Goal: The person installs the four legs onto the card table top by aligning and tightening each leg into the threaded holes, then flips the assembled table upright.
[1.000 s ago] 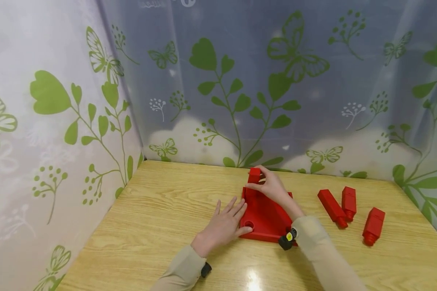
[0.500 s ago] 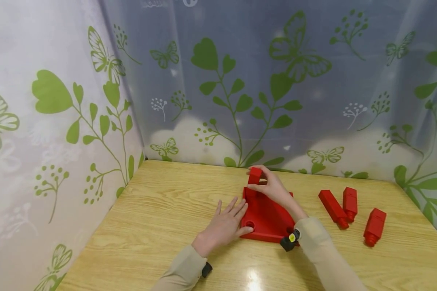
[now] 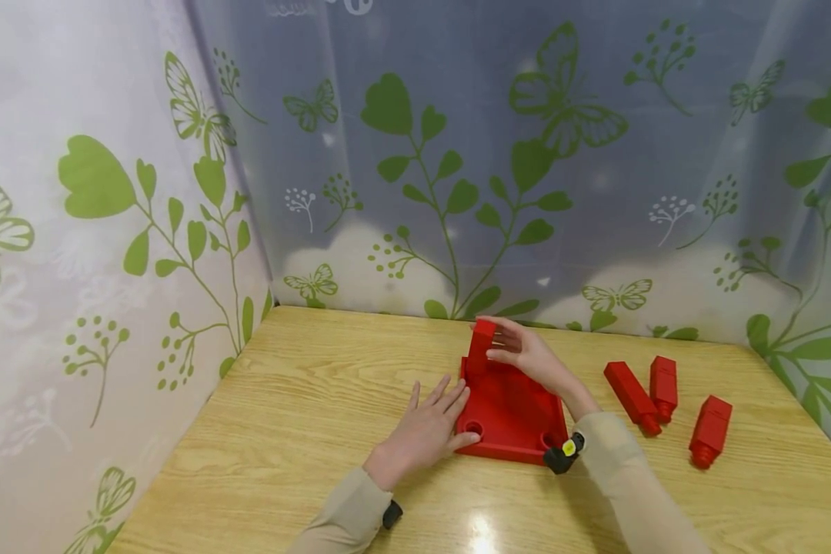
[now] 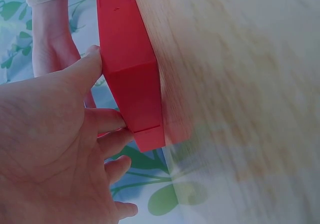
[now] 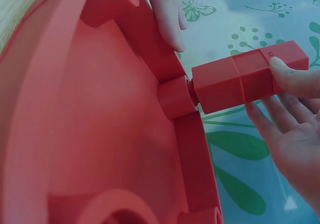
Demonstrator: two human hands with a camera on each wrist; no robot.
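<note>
A square red tray-like piece (image 3: 508, 412) with raised rims and round corner sockets lies on the table. At its far left corner a red square leg (image 3: 482, 350) stands nearly upright. In the right wrist view, the narrow neck of that leg (image 5: 220, 86) meets the socket (image 5: 175, 97), with part of the neck showing. My right hand (image 3: 536, 360) holds the leg loosely near its top, thumb on one side and fingers on another. My left hand (image 3: 422, 432) rests its extended, spread fingers against the left rim, thumb (image 4: 90, 66) at the near left corner.
Three more red legs lie to the right on the wooden table (image 3: 305, 385): a long one (image 3: 630, 394), one beside it (image 3: 663, 387) and a nearer one (image 3: 710, 429), their threaded ends toward me. A patterned curtain (image 3: 415, 192) hangs behind the table.
My right hand has shifted right and turned, loosening around the leg, and more of the leg and tray shows. The left hand stays in place.
</note>
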